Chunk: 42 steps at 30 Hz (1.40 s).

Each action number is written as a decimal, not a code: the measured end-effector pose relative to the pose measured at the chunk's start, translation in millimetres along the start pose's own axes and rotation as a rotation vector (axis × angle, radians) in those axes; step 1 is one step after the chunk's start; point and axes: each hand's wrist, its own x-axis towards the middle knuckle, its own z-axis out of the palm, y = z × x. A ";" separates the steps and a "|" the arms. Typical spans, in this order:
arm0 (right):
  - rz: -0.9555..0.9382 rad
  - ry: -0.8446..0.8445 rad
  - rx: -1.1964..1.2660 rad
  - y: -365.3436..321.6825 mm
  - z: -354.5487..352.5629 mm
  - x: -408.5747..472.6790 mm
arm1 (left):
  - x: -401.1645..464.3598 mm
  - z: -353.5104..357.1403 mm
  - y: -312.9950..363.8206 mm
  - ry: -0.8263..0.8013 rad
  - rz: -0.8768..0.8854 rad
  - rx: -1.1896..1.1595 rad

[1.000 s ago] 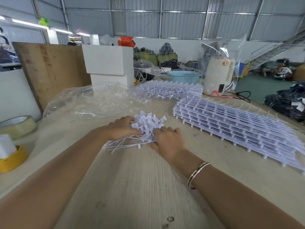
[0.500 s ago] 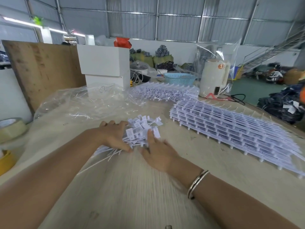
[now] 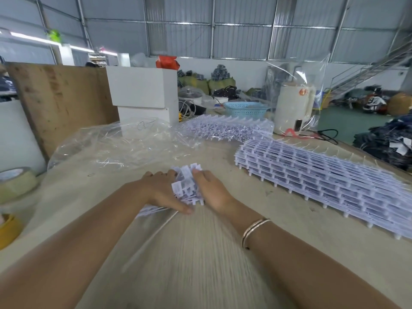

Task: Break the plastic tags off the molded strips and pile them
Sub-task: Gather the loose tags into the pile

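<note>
A bunch of white plastic tags [image 3: 186,186] stands squeezed between my two hands in the middle of the table. My left hand [image 3: 160,192] presses against its left side with the thumb stretched along the table. My right hand [image 3: 211,192] cups the right side, thumb up against the tags. Thin white runner sticks [image 3: 153,210] poke out under my left hand. A wide stack of molded strips [image 3: 323,177] lies to the right, apart from my hands. Another heap of strips [image 3: 225,128] lies at the back in clear plastic.
A crumpled clear plastic bag [image 3: 116,146] lies behind my hands to the left. Tape rolls [image 3: 15,184] sit at the left edge. White boxes [image 3: 142,94], a wooden board [image 3: 60,101], a blue basket [image 3: 245,109] and a white appliance [image 3: 292,110] line the back.
The tags went from a loose spread to a tight upright bunch. Both hands closed in on it from either side.
</note>
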 end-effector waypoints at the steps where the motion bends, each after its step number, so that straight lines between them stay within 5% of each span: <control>1: -0.003 0.009 -0.016 0.1 2.5 -1.0 | 0.0 0.7 -1.5 0.031 0.002 -0.043; 5: 0.014 0.175 0.021 3.7 -17.7 10.1 | -2.8 2.6 -6.4 0.039 0.047 -0.112; 12: 0.058 -0.124 0.081 -1.4 8.1 13.4 | -5.1 1.0 -9.4 0.038 0.066 -0.251; 23: -0.019 -0.019 -0.193 25.8 -63.1 -30.1 | -15.9 1.1 -39.7 0.160 0.041 -0.314; 31: -0.095 -0.019 -0.563 36.0 -91.4 -57.4 | -25.0 -26.8 -48.2 -0.182 -0.105 -0.246; 33: -0.139 0.071 -0.699 36.0 -96.4 -57.3 | -31.3 -33.0 -35.7 -0.120 -0.086 -0.098; 38: -0.209 0.336 -1.052 30.6 -125.8 -36.1 | -38.8 -24.0 28.8 0.320 0.189 0.003; 42: -0.087 0.428 -1.354 24.7 -157.0 -12.4 | -37.5 -6.5 88.7 0.338 0.430 -0.096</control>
